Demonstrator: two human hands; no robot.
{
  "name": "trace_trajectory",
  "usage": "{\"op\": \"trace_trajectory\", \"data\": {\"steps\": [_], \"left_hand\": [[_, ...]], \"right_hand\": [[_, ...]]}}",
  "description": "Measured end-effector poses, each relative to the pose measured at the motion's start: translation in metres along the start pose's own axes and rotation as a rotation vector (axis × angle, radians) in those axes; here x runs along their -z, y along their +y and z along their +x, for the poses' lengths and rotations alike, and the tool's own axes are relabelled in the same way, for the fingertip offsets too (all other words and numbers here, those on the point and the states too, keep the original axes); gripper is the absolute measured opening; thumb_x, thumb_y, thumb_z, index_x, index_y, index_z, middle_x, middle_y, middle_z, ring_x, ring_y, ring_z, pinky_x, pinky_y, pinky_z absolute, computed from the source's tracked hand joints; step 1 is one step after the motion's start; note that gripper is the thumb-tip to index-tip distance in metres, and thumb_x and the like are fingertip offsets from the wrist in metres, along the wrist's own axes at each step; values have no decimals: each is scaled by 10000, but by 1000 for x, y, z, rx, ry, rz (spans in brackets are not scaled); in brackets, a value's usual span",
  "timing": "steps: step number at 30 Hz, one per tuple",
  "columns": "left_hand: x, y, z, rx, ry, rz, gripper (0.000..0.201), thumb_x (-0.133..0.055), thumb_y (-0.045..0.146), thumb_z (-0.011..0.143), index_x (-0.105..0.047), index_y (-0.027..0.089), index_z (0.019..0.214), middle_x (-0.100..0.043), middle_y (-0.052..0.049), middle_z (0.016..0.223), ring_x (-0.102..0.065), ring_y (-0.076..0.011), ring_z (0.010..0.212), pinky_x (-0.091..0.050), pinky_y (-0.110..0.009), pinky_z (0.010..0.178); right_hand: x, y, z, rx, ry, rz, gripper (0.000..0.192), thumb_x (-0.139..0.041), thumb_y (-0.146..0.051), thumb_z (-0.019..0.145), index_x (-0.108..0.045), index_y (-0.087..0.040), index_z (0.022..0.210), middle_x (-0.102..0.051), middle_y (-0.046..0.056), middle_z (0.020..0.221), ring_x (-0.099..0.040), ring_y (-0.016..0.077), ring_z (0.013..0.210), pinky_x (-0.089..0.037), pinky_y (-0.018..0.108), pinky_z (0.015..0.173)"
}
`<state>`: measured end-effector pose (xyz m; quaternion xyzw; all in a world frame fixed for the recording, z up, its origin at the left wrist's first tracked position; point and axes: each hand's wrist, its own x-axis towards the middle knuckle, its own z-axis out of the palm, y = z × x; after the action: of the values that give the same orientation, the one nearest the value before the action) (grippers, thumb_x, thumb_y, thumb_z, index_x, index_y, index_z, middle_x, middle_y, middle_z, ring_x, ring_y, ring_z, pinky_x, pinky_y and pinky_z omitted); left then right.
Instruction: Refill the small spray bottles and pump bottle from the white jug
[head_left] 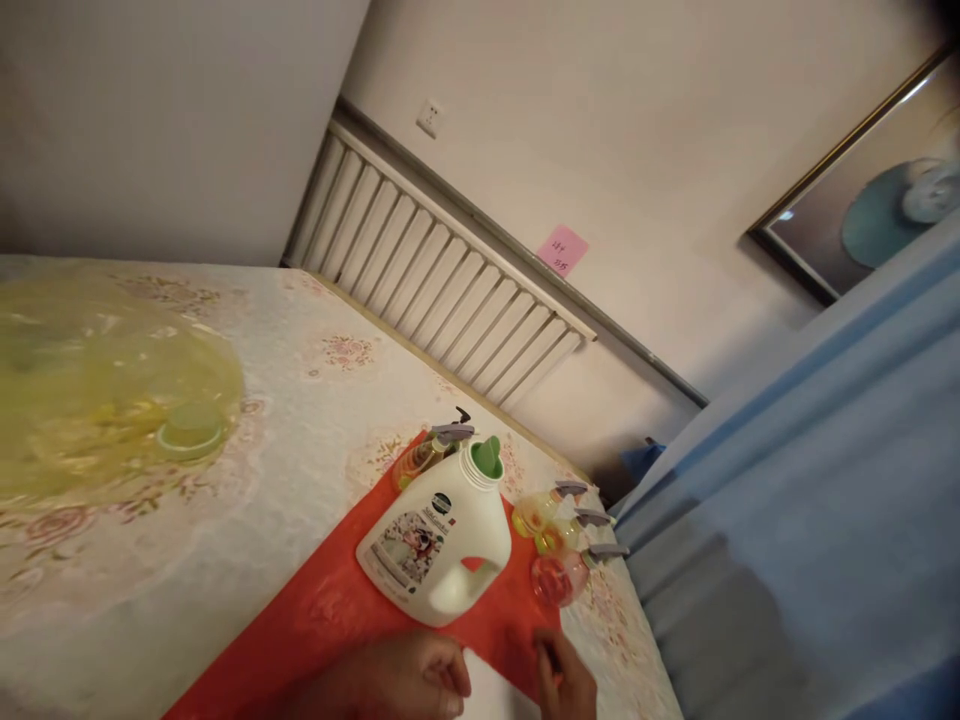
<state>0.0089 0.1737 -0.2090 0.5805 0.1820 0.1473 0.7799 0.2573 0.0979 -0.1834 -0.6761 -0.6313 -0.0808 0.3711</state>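
A white detergent jug [439, 545] with a green spout stands on a red cloth [330, 610] on the table. My left hand [409, 675] and my right hand [566, 680] are at the bottom edge, on either side of a white object [491, 690] that is mostly hidden. Their fingers are curled near it; the grip is not clear. Both hands lie just in front of the jug, not touching it.
Several small spray bottles [562, 545] stand right of the jug, another [427, 452] behind it. A yellow plastic bag with a green lid [187, 430] lies at left. A radiator [442, 280] lines the wall. A blue curtain [810, 500] hangs right.
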Motion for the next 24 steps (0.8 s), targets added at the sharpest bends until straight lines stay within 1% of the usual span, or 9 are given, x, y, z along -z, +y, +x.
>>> {"op": "trace_trajectory", "data": {"steps": [3, 5, 7, 8, 10, 12, 15, 19, 24], "left_hand": [[1, -4, 2, 19, -16, -11, 290, -663, 219, 579, -612, 201, 864, -628, 25, 709, -509, -105, 436, -411, -264, 497], [3, -5, 2, 30, -22, -11, 288, -664, 206, 584, -620, 195, 868, -629, 20, 692, -513, -115, 438, -421, -275, 511], [6, -4, 1, 33, -26, -10, 279, -673, 203, 594, -629, 193, 869, -624, 15, 686, -521, -127, 452, -428, -287, 525], [7, -4, 0, 37, -26, -8, 276, -682, 206, 596, -634, 195, 867, -622, 15, 685, -523, -130, 461, -426, -290, 529], [10, -3, 0, 44, -22, -12, 272, -708, 218, 597, -646, 205, 861, -620, 16, 686, -527, -136, 483, -421, -293, 535], [12, -4, 0, 47, -17, -22, 255, -733, 234, 604, -656, 229, 847, -624, 16, 696, -530, -144, 501, -419, -304, 537], [14, -3, 0, 34, -21, -36, 237, -752, 245, 614, -671, 254, 836, -629, 15, 732, -526, -150, 519, -425, -327, 548], [13, 2, -2, 67, 18, -22, 252, -753, 223, 595, -675, 243, 834, -634, 3, 733, -522, -154, 526, -422, -338, 561], [12, 1, 0, 78, -17, -61, 261, -742, 214, 595, -643, 228, 836, -633, 3, 681, -522, -161, 475, -419, -339, 549]], "right_hand": [[0, -26, 83, 157, -20, -53, 268, -473, -312, 887, -692, -174, 823, -727, 71, 735, -669, 208, 653, -543, 288, 602], [-10, -44, 134, 216, -47, -43, 265, -471, -297, 900, -683, -147, 954, -733, 99, 825, -670, 211, 696, -552, 315, 647], [-24, -60, 174, 288, -99, -26, 310, -499, -293, 897, -640, -126, 1117, -719, 106, 885, -646, 195, 665, -551, 315, 620], [-32, -67, 190, 335, -126, -16, 361, -520, -295, 894, -601, -134, 1206, -709, 115, 969, -646, 195, 703, -557, 327, 651], [-46, -81, 215, 439, -171, -7, 477, -552, -281, 880, -513, -170, 1342, -660, 137, 1161, -640, 235, 904, -551, 398, 803], [-56, -95, 234, 544, -224, -6, 527, -571, -270, 876, -480, -193, 1390, -597, 145, 1292, -564, 276, 1127, -479, 462, 966], [-70, -113, 254, 645, -309, -11, 500, -570, -279, 897, -503, -205, 1386, -577, 131, 1331, -509, 284, 1191, -417, 463, 1041], [-90, -124, 268, 684, -403, -11, 427, -596, -316, 893, -597, -191, 1301, -632, 122, 1269, -540, 283, 1118, -435, 429, 1004], [-103, -125, 262, 607, -464, 19, 281, -560, -332, 900, -703, -193, 1098, -731, 68, 984, -635, 229, 916, -497, 332, 847]]}}
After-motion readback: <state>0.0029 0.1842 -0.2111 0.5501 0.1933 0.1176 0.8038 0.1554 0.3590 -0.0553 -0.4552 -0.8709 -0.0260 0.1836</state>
